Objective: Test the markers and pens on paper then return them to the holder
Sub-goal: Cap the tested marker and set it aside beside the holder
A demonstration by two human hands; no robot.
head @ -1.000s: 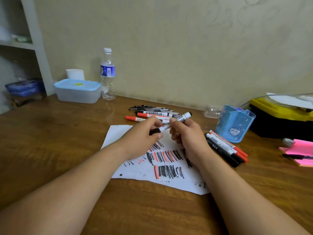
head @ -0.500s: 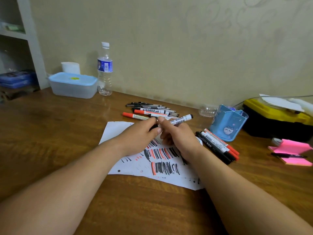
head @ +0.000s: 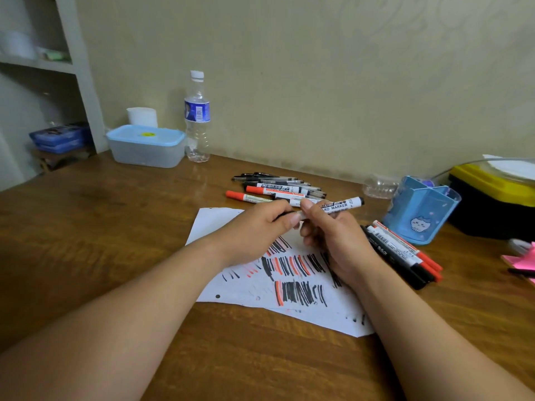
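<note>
Wooden desk (head: 115,227) carries the scribbled paper (head: 220,221), above which the left hand (head: 254,230) curls round one end of a whiteboard marker (head: 335,206) and the right hand (head: 335,238) pinches its barrel, so a jerky tug apart could smear ink on skin or desk, well short of the blue holder (head: 419,215).

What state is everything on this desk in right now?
Whiteboard marker: held in the air by left hand and right hand.
Paper: flat, covered in black and red strokes.
Blue holder: upright, no pens sticking out.
Markers beside holder: lying side by side, capped.
Pen pile: lying loose, untouched.
Water bottle: upright, capped.
Plastic box: lid on.
</note>
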